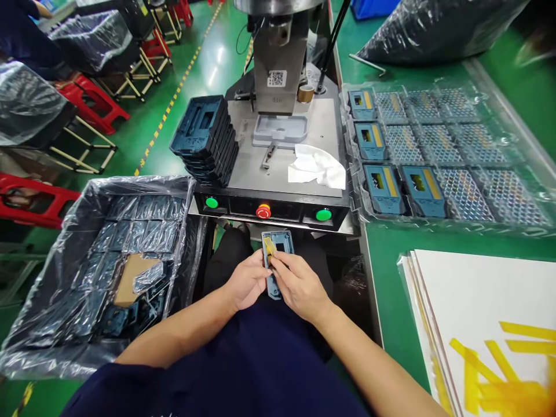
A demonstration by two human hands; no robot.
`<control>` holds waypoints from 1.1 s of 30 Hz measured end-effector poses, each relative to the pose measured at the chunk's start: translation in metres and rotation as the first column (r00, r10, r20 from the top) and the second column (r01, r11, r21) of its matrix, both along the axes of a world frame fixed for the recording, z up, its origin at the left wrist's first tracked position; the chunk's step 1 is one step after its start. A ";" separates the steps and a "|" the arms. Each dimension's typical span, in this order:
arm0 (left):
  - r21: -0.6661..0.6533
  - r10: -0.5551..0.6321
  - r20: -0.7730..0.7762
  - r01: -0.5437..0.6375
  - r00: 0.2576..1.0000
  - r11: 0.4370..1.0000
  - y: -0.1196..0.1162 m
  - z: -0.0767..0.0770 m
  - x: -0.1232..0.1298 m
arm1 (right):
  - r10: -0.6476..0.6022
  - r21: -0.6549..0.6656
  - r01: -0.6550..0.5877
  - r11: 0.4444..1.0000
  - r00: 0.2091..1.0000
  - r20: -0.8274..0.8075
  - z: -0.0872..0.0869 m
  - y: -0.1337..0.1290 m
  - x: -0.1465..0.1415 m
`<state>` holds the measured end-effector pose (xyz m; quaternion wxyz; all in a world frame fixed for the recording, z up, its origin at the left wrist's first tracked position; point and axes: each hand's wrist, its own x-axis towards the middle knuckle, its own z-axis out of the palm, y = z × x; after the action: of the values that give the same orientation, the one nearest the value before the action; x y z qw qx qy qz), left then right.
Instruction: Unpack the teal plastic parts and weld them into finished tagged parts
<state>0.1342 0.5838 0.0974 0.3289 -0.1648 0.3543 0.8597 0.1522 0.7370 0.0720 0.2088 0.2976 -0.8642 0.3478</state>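
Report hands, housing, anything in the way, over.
Left hand gripping blue-gray plastic housing. Right hand pinching yellow strip over it. White cloth on press bed, near gray fixture; hands unobstructed.

Press (278, 75) between bin (89, 202) and tray (365, 211), stacked housings (204, 139) on its base's left.

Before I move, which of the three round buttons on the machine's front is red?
The middle button is red; the left button and right button are both green.
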 end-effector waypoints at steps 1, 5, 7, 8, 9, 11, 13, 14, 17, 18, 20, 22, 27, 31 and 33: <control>0.002 0.011 -0.004 -0.011 1.000 1.000 0.000 0.000 0.000 | 0.009 0.013 -0.009 1.000 1.000 0.019 0.000 0.000 0.000; -0.004 0.037 -0.015 -0.037 0.999 0.999 -0.002 -0.002 0.000 | 0.051 0.073 -0.057 0.996 0.995 0.083 -0.005 -0.001 0.002; -0.014 0.037 -0.021 -0.037 0.999 0.999 -0.002 -0.003 0.000 | 0.051 0.075 -0.056 0.996 0.996 0.077 -0.009 -0.002 0.003; -0.020 0.036 -0.022 -0.036 0.999 0.999 -0.003 -0.003 0.000 | 0.036 0.070 -0.041 0.997 0.997 0.065 -0.010 -0.002 0.003; -0.027 0.036 -0.023 -0.037 0.999 0.999 -0.003 -0.003 0.000 | 0.012 0.060 -0.015 0.998 0.999 0.051 -0.011 -0.003 0.003; -0.049 0.038 -0.020 -0.038 0.999 0.998 -0.003 -0.003 0.000 | -0.038 0.038 0.037 0.999 0.999 0.018 -0.012 -0.003 0.004; -0.076 0.041 -0.016 -0.042 0.999 0.996 -0.003 -0.003 0.000 | -0.074 0.013 0.074 0.997 0.997 -0.029 -0.010 -0.003 0.005; -0.086 0.041 -0.012 -0.042 0.999 0.995 -0.002 -0.003 0.000 | -0.089 0.001 0.090 0.996 0.995 -0.054 -0.008 -0.002 0.005; -0.086 0.036 -0.005 -0.037 0.999 0.996 0.000 -0.002 0.002 | -0.140 -0.031 0.137 0.990 0.982 -0.130 -0.002 0.000 0.005; -0.081 0.034 -0.004 -0.034 0.999 0.996 0.000 -0.002 0.003 | -0.153 -0.043 0.148 0.988 0.976 -0.153 -0.001 0.001 0.004; -0.077 0.028 -0.001 -0.028 1.000 0.997 0.001 -0.002 0.004 | -0.178 -0.069 0.167 0.983 0.964 -0.195 0.002 0.002 0.004; -0.082 0.025 0.004 -0.025 1.000 0.996 0.003 -0.001 0.004 | -0.198 -0.092 0.182 0.979 0.953 -0.227 0.004 0.004 0.004; -0.056 0.022 -0.010 -0.022 1.000 0.998 0.005 0.002 0.006 | -0.210 -0.108 0.187 0.976 0.941 -0.265 0.005 0.005 0.002; -0.038 -0.001 -0.017 0.000 1.000 0.999 0.004 0.002 0.007 | -0.153 -0.046 0.147 0.988 0.967 -0.204 0.004 0.004 0.001; -0.032 -0.001 -0.027 0.000 1.000 0.999 0.002 0.000 0.006 | -0.094 -0.011 0.093 0.996 0.980 -0.177 0.003 0.004 0.000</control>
<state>0.1403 0.5862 0.0973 0.3216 -0.1585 0.3726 0.8559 0.1526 0.7405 0.0747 0.3015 0.2861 -0.8547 0.3109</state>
